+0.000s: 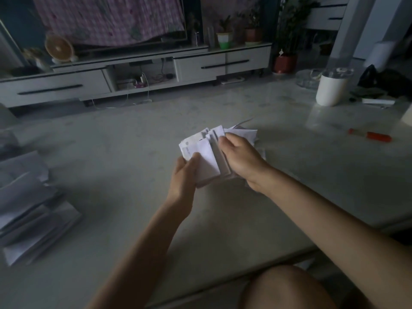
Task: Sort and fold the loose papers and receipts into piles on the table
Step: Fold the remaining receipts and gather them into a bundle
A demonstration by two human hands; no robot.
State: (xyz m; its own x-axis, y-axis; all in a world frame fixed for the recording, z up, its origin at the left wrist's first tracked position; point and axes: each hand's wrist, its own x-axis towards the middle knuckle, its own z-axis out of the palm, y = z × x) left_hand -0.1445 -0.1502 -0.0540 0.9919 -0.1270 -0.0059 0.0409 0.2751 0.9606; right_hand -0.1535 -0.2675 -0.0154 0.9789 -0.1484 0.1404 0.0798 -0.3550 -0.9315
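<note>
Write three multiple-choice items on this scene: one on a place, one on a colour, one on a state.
1. Where does the loose paper pile lie on the table?
A) left side
B) far right corner
C) dead centre

2. What colour is the marker on the table's right?
A) blue
B) orange-red
C) green

3. How is the folded paper bundle held?
A) by one hand only
B) lying untouched
C) by both hands

Answers:
1 A, the pile sits by the left edge.
2 B, its body shows orange-red.
3 C, the left hand and right hand both grip it.
</note>
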